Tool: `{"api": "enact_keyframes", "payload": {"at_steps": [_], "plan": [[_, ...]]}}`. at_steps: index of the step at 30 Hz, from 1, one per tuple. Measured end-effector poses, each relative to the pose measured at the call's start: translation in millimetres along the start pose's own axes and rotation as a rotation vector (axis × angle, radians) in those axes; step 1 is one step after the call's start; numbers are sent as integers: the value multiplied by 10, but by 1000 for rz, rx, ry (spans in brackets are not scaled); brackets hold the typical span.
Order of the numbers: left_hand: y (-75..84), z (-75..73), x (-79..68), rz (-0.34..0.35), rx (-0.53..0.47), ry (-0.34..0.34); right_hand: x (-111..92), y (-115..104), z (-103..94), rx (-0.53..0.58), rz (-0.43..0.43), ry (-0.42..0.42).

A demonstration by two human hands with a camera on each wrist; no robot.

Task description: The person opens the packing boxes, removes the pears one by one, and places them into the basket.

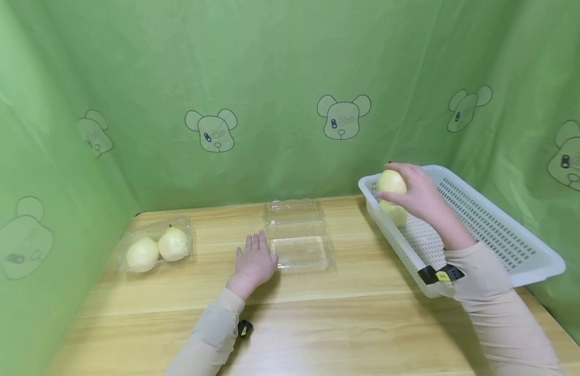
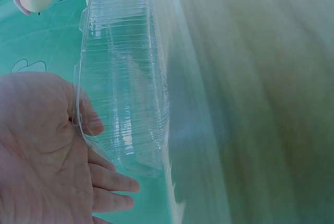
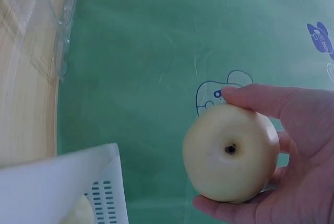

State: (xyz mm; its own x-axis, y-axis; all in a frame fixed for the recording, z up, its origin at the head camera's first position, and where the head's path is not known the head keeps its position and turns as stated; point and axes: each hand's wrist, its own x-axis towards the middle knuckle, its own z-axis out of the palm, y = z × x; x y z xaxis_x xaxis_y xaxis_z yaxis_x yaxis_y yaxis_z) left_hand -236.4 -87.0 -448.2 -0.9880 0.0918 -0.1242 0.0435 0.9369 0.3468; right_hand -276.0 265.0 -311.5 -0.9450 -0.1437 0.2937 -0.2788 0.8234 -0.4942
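My right hand (image 1: 416, 190) grips a round, pale yellow pear (image 3: 230, 152) above the left side of a white plastic basket (image 1: 545, 261). Thumb and fingers curl around its sides. Another pale pear (image 1: 394, 213) lies in the basket below it. On the table, my left hand (image 1: 255, 263) lies with fingers extended at the left edge of a clear plastic box (image 1: 299, 250). That box stands with its lid open toward the back. In the left wrist view, the thumb (image 2: 91, 119) shows through or against the clear wall; whether it presses there I cannot tell.
At the left of the wooden table (image 1: 355, 324), a second clear box (image 1: 188, 235) holds two pears (image 1: 142, 255). Green curtains (image 1: 280, 62) printed with bear heads hang behind and at both sides. The basket stands at the right end.
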Motion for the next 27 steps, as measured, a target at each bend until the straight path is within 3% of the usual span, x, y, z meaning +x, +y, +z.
{"api": "enact_keyframes", "payload": {"at_steps": [27], "plan": [[-5, 19, 2, 1, -4, 5, 98, 477, -36, -24, 90, -63]]}}
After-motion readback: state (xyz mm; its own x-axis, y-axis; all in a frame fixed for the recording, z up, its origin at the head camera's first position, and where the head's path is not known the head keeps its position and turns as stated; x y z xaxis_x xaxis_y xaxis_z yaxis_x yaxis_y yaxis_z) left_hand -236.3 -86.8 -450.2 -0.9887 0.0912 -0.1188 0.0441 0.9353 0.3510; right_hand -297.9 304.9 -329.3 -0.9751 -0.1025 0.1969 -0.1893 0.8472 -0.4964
